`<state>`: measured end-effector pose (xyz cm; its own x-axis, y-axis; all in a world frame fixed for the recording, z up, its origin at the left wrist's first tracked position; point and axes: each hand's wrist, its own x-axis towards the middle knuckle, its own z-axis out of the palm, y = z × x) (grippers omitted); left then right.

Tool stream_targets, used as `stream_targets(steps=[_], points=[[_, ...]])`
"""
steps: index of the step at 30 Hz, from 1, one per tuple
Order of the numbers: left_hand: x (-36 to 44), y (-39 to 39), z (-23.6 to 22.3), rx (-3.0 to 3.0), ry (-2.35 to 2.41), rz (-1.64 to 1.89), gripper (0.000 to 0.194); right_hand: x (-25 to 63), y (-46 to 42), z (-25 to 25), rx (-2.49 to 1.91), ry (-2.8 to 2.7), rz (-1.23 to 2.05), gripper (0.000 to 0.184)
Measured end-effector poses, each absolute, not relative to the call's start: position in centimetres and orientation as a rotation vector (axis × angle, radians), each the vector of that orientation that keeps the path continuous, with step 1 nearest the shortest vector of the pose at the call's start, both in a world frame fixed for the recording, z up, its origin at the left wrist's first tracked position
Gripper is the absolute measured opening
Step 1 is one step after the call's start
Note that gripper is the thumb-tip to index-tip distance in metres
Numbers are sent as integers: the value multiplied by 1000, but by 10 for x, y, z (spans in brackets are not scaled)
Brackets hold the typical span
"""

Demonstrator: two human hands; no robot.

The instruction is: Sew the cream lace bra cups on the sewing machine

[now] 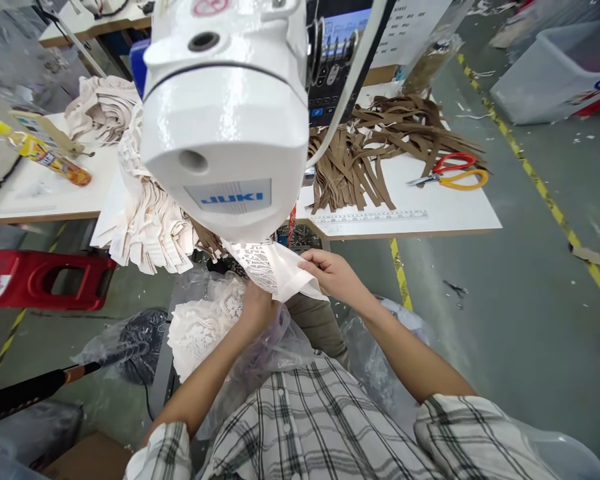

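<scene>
A white sewing machine marked JUKI fills the upper middle and hides its own needle area. From under its head comes a white fabric piece with a lace panel. My right hand pinches the right edge of this piece between thumb and fingers. At its lower left edge is my left hand, curled and partly covered by the fabric, so its fingertips are hidden. A heap of white lace pieces lies just left of my left hand.
Brown fabric strips, red-and-orange-handled scissors and a clear ruler lie on the right tabletop. Stacked cream pieces hang over the left table edge. A yellow-capped bottle lies farther left. A red stool stands below.
</scene>
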<state>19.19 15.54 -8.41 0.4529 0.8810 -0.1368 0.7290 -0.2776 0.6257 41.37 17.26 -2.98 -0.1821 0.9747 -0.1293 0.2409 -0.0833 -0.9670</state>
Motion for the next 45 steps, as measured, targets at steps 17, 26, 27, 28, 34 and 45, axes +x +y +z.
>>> stream_targets(steps=[17, 26, 27, 28, 34, 45], points=[[185, 170, -100, 2176, 1171, 1, 51, 518, 140, -119, -2354, -1873, 866, 32], [32, 126, -28, 1778, 2098, -590, 52, 383, 166, -199, -1815, -2161, 844, 72], [24, 114, -29, 1751, 2080, -684, 54, 374, 162, -202, -1828, -2170, 852, 70], [21, 104, -31, 1745, 2038, -743, 54, 369, 157, -205, -1843, -2172, 848, 69], [31, 77, -14, 1922, 2054, -667, 53, 370, 146, -165, -1791, -2106, 922, 79], [112, 134, 53, 1904, 1422, 614, 19, 331, 142, 16, -606, -2422, 1404, 53]])
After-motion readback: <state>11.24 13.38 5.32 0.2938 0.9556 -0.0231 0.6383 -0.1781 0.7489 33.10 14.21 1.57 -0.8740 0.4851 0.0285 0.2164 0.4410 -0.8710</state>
